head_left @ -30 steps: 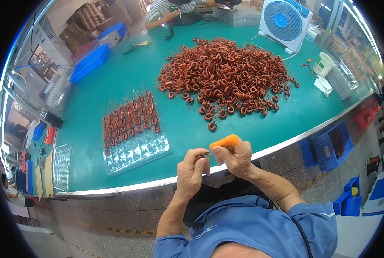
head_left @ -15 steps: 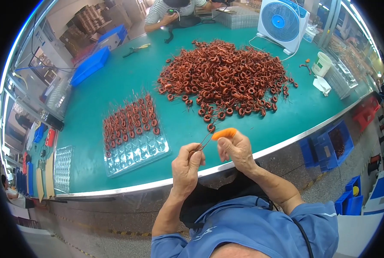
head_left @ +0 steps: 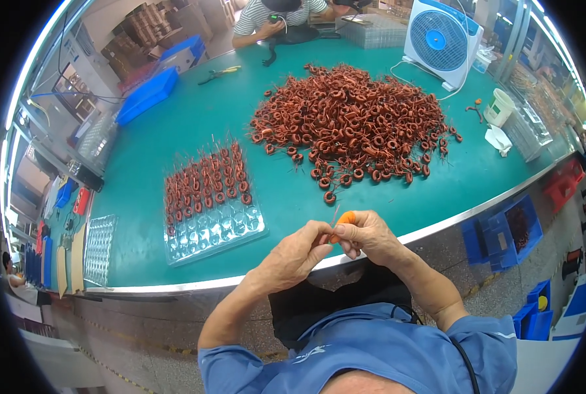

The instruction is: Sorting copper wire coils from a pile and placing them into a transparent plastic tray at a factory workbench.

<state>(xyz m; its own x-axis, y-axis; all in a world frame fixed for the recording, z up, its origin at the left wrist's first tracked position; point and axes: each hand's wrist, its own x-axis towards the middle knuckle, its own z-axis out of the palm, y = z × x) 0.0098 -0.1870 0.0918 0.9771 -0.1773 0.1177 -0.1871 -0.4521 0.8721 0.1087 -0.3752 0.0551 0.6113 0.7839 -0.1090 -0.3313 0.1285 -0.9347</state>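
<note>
Both my hands meet just above the table's front edge. My left hand (head_left: 301, 255) is closed, its thumb and fingers pinching a copper-wound ring coil that is almost wholly hidden; a thin wire lead (head_left: 336, 213) sticks up between the hands. My right hand (head_left: 372, 241), with an orange finger cover (head_left: 347, 217) on its index finger, pinches at the leads, fingertips against the left hand's. Left of them lies a clear plastic tray (head_left: 217, 230), its far rows filled with upright coils (head_left: 207, 178). Beyond my hands spreads a large heap of similar coils (head_left: 352, 121).
A fan (head_left: 439, 41) stands at the back right, near a white bucket (head_left: 498, 107). Pliers (head_left: 219, 74) and a blue bin (head_left: 147, 96) lie at the far left. Another person (head_left: 276, 23) sits across the table. Blue crates (head_left: 503, 236) stand on the floor at right.
My right hand has closed and come down to meet my left hand, which has moved right. The coil and long leads visible earlier are now mostly covered by fingers. The view has shifted slightly.
</note>
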